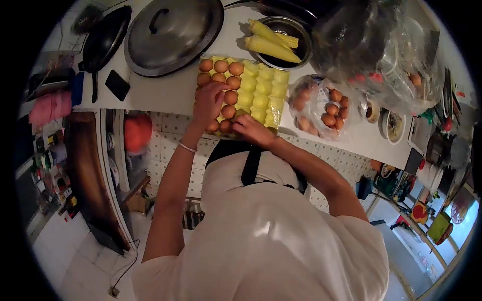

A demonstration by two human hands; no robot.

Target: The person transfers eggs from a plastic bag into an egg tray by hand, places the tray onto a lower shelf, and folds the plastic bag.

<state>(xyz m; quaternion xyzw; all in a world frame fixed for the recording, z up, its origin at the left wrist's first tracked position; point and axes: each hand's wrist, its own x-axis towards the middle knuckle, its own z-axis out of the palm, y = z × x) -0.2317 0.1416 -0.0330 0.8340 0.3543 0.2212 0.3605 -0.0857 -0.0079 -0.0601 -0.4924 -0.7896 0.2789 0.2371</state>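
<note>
A yellow egg tray (260, 102) in clear plastic lies at the counter's front edge. Brown eggs (233, 83) sit in its left columns; cups on its right side are bare. My left hand (210, 103) reaches over the left columns, fingers bent and drawn together among the eggs. Whatever lies under those fingertips is hidden. At the tray's front edge is my right hand (252, 131), its fingers curled beside a front-row egg (225, 126). The hand itself covers what it grips. Right of the tray, a clear plastic bag (316, 108) holds several more brown eggs.
Behind the tray stand a large lidded pan (173, 35) and a metal bowl (303, 50) with peeled corn (271, 47). A phone (117, 85) and black frying pan (106, 37) lie left. Plastic bags (371, 45) and a small bowl (393, 125) occupy the right.
</note>
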